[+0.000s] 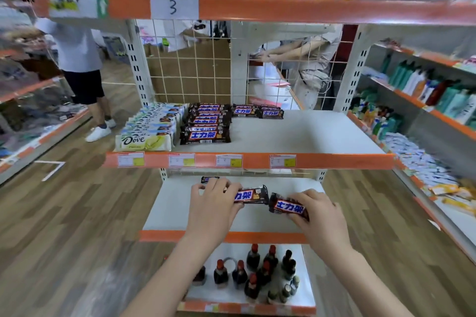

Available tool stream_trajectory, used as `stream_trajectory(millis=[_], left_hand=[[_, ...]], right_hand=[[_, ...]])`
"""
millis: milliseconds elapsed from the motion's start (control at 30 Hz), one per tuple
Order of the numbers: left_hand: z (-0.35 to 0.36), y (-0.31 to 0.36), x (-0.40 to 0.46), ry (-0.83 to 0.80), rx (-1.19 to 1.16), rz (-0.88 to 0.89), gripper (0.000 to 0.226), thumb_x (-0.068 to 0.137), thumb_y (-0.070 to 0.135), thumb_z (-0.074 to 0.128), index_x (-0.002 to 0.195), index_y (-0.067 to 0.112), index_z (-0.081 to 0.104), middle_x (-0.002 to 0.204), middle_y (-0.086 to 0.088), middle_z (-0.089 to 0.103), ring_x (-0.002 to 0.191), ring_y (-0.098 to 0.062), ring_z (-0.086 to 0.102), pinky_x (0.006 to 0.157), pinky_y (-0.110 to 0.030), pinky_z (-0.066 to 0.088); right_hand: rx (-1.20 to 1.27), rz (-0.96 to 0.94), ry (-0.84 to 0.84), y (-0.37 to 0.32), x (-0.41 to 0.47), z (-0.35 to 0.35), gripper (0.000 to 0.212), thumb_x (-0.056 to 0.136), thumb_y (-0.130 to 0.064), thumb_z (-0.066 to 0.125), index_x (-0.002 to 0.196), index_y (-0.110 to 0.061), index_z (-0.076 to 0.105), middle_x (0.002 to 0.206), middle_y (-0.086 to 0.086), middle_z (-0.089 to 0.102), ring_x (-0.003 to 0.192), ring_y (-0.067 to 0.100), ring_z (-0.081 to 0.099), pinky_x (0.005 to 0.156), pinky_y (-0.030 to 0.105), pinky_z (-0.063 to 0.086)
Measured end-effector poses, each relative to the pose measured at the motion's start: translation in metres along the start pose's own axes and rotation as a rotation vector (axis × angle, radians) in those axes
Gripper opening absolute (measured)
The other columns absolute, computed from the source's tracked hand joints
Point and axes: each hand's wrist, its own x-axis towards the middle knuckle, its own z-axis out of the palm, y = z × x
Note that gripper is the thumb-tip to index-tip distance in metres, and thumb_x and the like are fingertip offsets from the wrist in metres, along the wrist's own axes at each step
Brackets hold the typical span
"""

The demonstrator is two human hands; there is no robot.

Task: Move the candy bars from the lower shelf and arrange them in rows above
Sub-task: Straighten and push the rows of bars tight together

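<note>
Two candy bars are in my grip over the lower shelf (167,211): my right hand (318,210) pinches one bar (289,207), my left hand (213,203) the other (251,195), long axes left-right. One more bar (209,179) lies beyond my left fingers. The row (206,123) waits far above, bare shelf (309,134) right of it.

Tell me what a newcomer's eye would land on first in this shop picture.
First, the two hands at the lower shelf: the left hand grips one dark Snickers bar, the right hand grips another Snickers bar. Next, on the shelf above, a row of Snickers bars runs front to back beside pale Dove bars. A paper sign reading 3 hangs higher up.
</note>
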Motion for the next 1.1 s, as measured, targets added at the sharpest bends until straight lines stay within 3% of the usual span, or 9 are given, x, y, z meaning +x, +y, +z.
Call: stream_trajectory(millis=[233, 467, 767, 833, 967, 1100], left_hand=[[-0.028, 0.004, 0.024, 0.009, 0.006, 0.003, 0.036, 0.064, 0.041, 0.08, 0.095, 0.028, 0.065, 0.087, 0.008, 0.061, 0.081, -0.017, 0.06, 0.066, -0.033, 0.039], [-0.032, 0.002, 0.045, -0.002, -0.007, 0.002, 0.039, 0.057, 0.04, 0.084, 0.089, 0.029, 0.065, 0.081, 0.009, 0.06, 0.078, -0.016, 0.058, 0.06, -0.032, 0.038], [-0.002, -0.022, 0.114, -0.066, -0.014, -0.016, 0.04, 0.054, 0.04, 0.086, 0.088, 0.028, 0.067, 0.083, 0.007, 0.063, 0.079, -0.018, 0.062, 0.066, -0.039, 0.045], [0.007, -0.028, 0.132, -0.098, -0.026, -0.02, 0.039, 0.059, 0.04, 0.084, 0.092, 0.026, 0.068, 0.087, 0.006, 0.064, 0.085, -0.02, 0.063, 0.072, -0.042, 0.043], [0.029, -0.038, 0.165, -0.209, -0.064, -0.038, 0.038, 0.086, 0.047, 0.056, 0.121, 0.033, 0.054, 0.12, 0.011, 0.053, 0.119, -0.015, 0.045, 0.095, -0.04, 0.024], [0.058, -0.049, 0.194, -0.211, -0.122, -0.052, 0.037, 0.087, 0.046, 0.055, 0.121, 0.033, 0.054, 0.121, 0.01, 0.053, 0.12, -0.016, 0.043, 0.096, -0.039, 0.025]], right_hand=[[-0.082, -0.033, 0.128, 0.001, 0.009, -0.029, 0.033, 0.064, -0.025, 0.085, 0.094, -0.026, 0.071, 0.086, -0.006, 0.066, 0.082, 0.025, 0.062, 0.063, 0.03, 0.03], [-0.09, -0.082, 0.19, 0.008, 0.031, -0.036, 0.037, 0.063, -0.023, 0.086, 0.096, -0.023, 0.072, 0.086, -0.005, 0.065, 0.078, 0.026, 0.061, 0.06, 0.03, 0.032], [-0.086, -0.096, 0.207, 0.02, 0.105, -0.031, 0.033, 0.07, -0.022, 0.081, 0.101, -0.025, 0.07, 0.089, -0.005, 0.064, 0.084, 0.026, 0.06, 0.063, 0.031, 0.032], [-0.07, -0.079, 0.181, 0.023, 0.125, -0.026, 0.033, 0.074, -0.021, 0.078, 0.106, -0.025, 0.069, 0.096, -0.004, 0.065, 0.092, 0.026, 0.058, 0.067, 0.032, 0.032], [-0.057, -0.075, 0.152, 0.032, 0.164, -0.01, 0.036, 0.073, -0.02, 0.078, 0.107, -0.024, 0.069, 0.101, -0.004, 0.065, 0.096, 0.026, 0.057, 0.07, 0.034, 0.035], [-0.077, -0.059, 0.135, 0.046, 0.2, 0.011, 0.036, 0.065, -0.019, 0.084, 0.099, -0.023, 0.071, 0.091, -0.002, 0.066, 0.086, 0.027, 0.061, 0.065, 0.034, 0.038]])
